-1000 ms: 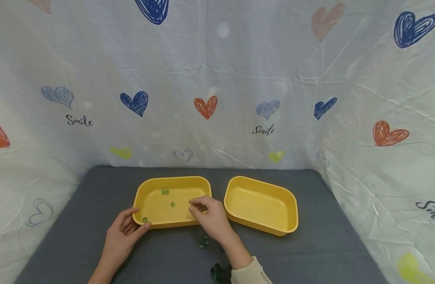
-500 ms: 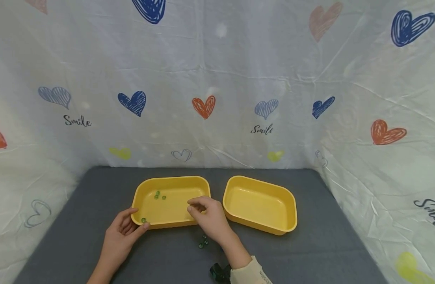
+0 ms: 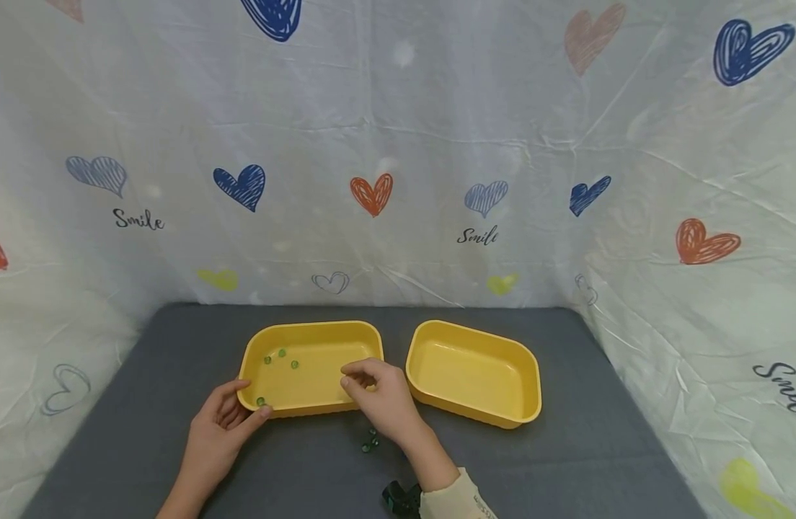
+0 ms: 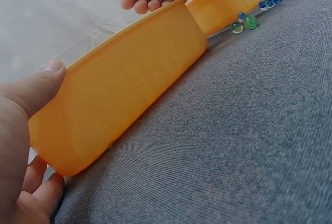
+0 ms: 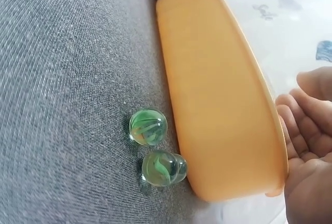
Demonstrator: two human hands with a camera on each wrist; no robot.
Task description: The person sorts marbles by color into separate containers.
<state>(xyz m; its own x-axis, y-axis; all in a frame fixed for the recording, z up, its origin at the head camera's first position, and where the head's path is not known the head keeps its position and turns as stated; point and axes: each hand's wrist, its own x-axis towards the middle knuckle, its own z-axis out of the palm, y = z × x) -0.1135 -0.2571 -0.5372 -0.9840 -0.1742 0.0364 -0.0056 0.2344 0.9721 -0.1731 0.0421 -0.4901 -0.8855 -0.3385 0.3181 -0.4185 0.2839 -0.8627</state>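
Note:
My left hand (image 3: pixel 218 430) grips the left yellow plastic tray (image 3: pixel 307 412) at its near left corner, thumb over the front rim and fingers round the left side. Inside that tray lie several green glass marbles (image 3: pixel 295 365), one of them close to my left thumb. My right hand (image 3: pixel 383 398) hangs over the tray's right end with loosely curled fingers; nothing shows between them. In the right wrist view its palm (image 5: pixel 311 175) is beside the tray wall. On the cloth just in front of the tray sit a few more green marbles (image 5: pixel 149 127), apart from both hands.
A second yellow tray (image 3: pixel 476 411) stands angled at the right, no marbles visible in it. Blue marbles (image 4: pixel 270 1) lie on the grey cloth (image 4: pixel 233 120) farther right. A black object (image 3: pixel 401 499) is beside the right sleeve. A heart-printed curtain (image 3: pixel 411 94) closes the back.
Three loose marbles in the left tray have rolled left and spread apart. Both hands keep nearly the same place; the whole view has shifted slightly.

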